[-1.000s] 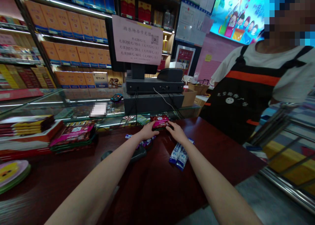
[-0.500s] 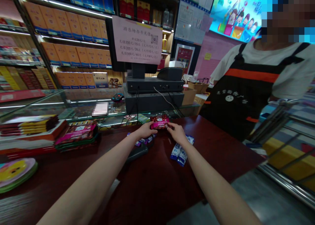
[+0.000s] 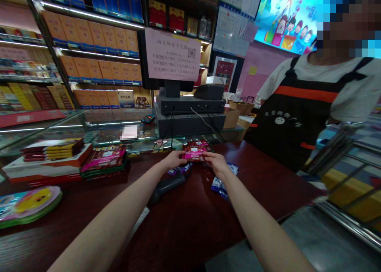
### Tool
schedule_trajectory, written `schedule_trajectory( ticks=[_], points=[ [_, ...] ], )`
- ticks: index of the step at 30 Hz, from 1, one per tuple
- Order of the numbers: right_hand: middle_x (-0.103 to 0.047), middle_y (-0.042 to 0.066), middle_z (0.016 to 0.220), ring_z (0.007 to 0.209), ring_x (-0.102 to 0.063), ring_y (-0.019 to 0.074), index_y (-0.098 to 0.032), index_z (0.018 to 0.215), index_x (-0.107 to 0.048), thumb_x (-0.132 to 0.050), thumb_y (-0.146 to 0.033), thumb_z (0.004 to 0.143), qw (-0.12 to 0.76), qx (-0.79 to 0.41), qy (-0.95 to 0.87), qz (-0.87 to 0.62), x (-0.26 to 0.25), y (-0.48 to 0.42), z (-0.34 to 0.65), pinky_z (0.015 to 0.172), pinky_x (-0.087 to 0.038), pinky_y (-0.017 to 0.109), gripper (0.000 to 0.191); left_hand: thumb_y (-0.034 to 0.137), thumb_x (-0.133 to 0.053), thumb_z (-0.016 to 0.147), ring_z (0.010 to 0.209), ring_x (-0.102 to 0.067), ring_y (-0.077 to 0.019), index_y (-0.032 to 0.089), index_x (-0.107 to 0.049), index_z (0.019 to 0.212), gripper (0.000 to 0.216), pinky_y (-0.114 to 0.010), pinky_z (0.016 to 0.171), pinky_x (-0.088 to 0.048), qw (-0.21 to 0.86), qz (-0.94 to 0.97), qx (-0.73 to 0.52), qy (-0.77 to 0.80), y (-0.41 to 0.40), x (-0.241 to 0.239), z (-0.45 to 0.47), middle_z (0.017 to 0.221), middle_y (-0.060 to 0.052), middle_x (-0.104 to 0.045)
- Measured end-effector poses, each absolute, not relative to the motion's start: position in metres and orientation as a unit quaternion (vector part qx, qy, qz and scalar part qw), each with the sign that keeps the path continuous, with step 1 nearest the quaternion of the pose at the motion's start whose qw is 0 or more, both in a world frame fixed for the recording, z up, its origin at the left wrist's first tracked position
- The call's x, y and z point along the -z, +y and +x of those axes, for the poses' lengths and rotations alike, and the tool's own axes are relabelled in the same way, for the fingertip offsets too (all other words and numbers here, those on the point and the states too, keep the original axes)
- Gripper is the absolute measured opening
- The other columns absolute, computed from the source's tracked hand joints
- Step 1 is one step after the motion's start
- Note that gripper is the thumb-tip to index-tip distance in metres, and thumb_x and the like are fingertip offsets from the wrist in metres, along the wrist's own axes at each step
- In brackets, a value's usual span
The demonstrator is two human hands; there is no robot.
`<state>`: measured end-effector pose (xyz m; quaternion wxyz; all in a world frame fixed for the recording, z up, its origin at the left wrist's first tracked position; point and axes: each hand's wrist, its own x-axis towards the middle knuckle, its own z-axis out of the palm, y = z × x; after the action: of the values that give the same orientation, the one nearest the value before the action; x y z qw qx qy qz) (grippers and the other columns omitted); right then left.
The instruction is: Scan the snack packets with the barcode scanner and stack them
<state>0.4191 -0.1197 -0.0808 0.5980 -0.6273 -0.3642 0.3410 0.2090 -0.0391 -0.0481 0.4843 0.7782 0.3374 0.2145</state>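
Both my hands are stretched out over a dark red counter [image 3: 193, 220]. Between them is a small stack of pink-and-red packets [image 3: 195, 150]. My left hand [image 3: 174, 159] pinches its left end and my right hand [image 3: 216, 163] pinches its right end. Under my left hand lie small purple-wrapped pieces [image 3: 182, 169]. Blue-and-white sachets [image 3: 222, 184] lie beside my right wrist. A dark handheld scanner [image 3: 168, 184] lies under my left forearm.
A person in a black apron [image 3: 300, 117] stands at the counter's right end. A cash register with a pink notice [image 3: 178, 85] is behind the packets. More pink packets [image 3: 105, 161], flat boxes [image 3: 50, 157] and colourful round items [image 3: 29, 202] lie to the left. Shelves of cartons fill the back.
My hands have gone from lying over the packet stack to pinching its ends, drawing it slightly nearer. The camera view has shifted a little to the left.
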Motion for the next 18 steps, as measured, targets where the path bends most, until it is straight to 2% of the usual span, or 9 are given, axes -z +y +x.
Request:
schedule_trajectory(
  ticks=[3, 8, 13, 18],
  points=[
    [-0.078, 0.006, 0.079, 0.064, -0.066, 0.014, -0.015, 0.09, -0.08, -0.064, -0.01, 0.061, 0.617, -0.355, -0.357, -0.605, 0.076, -0.121, 0.409, 0.062, -0.051, 0.025, 0.034, 0.019, -0.073, 0.066, 0.087, -0.068, -0.0205, 0.014, -0.071, 0.115, 0.049, -0.029, 0.079, -0.053, 0.484, 0.779, -0.225, 0.329, -0.042, 0.041, 0.196, 0.092, -0.003, -0.075],
    [-0.078, 0.004, 0.077, 0.067, -0.066, 0.016, -0.017, 0.094, -0.081, -0.07, -0.016, 0.06, 0.625, -0.357, -0.369, -0.588, 0.068, -0.126, 0.391, 0.068, -0.051, 0.028, 0.036, 0.02, -0.069, 0.067, 0.09, -0.068, -0.021, 0.014, -0.069, 0.12, 0.053, -0.029, 0.081, -0.051, 0.479, 0.786, -0.234, 0.313, -0.048, 0.02, 0.168, 0.099, -0.005, -0.076],
    [-0.079, 0.004, 0.088, 0.082, -0.069, 0.0202, -0.017, 0.1, -0.08, -0.076, -0.024, 0.058, 0.619, -0.359, -0.399, -0.573, 0.06, -0.128, 0.368, 0.083, -0.051, 0.034, 0.042, 0.025, -0.063, 0.071, 0.095, -0.068, -0.0224, 0.013, -0.064, 0.128, 0.059, -0.031, 0.082, -0.051, 0.474, 0.8, -0.222, 0.294, -0.054, 0.004, 0.137, 0.111, -0.008, -0.074],
    [-0.079, 0.006, 0.101, 0.095, -0.07, 0.0225, -0.018, 0.102, -0.079, -0.078, -0.024, 0.058, 0.611, -0.371, -0.441, -0.543, 0.053, -0.126, 0.343, 0.097, -0.048, 0.038, 0.044, 0.029, -0.066, 0.07, 0.091, -0.069, -0.0231, 0.014, -0.069, 0.119, 0.052, -0.032, 0.081, -0.053, 0.444, 0.803, -0.257, 0.302, -0.061, -0.003, 0.107, 0.106, -0.007, -0.076]
  ],
)
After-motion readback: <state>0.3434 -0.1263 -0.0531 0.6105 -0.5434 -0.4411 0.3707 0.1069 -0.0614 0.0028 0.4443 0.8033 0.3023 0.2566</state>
